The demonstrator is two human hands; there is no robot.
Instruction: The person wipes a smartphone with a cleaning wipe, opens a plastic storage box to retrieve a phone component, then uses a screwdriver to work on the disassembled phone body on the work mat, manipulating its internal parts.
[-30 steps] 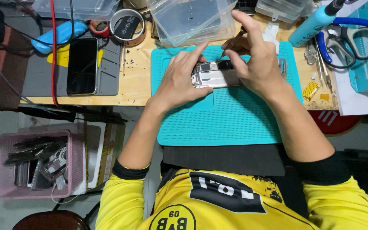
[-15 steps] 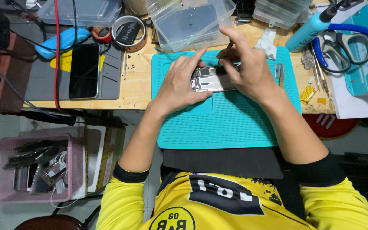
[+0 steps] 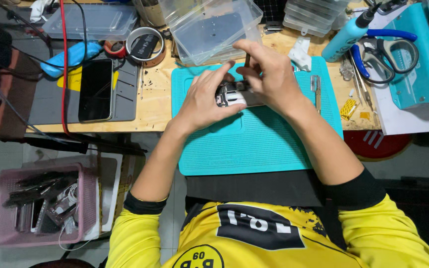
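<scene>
The left hand [image 3: 205, 101] holds the opened phone [image 3: 234, 94] on the teal mat [image 3: 254, 144] on the desk [image 3: 155, 99], fingers closed on its edge. The right hand [image 3: 271, 74] pinches a thin dark tool [image 3: 247, 60] above the phone, fingers together.

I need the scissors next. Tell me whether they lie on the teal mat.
No: the scissors lie on the wooden bench to the right of the mat, beside the teal box.
</scene>
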